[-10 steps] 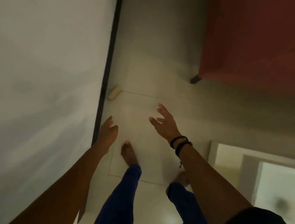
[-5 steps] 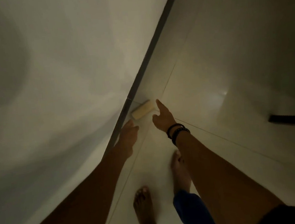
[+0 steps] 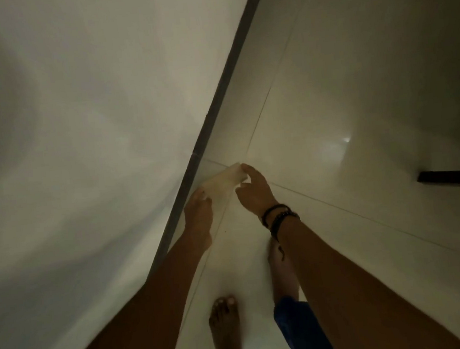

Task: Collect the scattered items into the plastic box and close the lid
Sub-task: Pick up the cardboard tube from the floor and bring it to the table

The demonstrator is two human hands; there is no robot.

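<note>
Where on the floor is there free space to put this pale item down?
The floor tiles right of the right hand, up to the dark bar, look bare. It is crowded by the dark skirting strip, where both hands, the left hand too, hold the pale item, and near the feet.

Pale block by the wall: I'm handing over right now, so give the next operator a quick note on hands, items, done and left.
Left hand: fingertips on the near end of the pale block.
Right hand: fingers pinching its far end.
The block sits by the dark baseboard, low over the tiled floor; whether it is lifted clear is unclear.
Done: block reached and gripped.
Left: carry it to the plastic box, which is out of view, collect any other items, close the lid.
</note>
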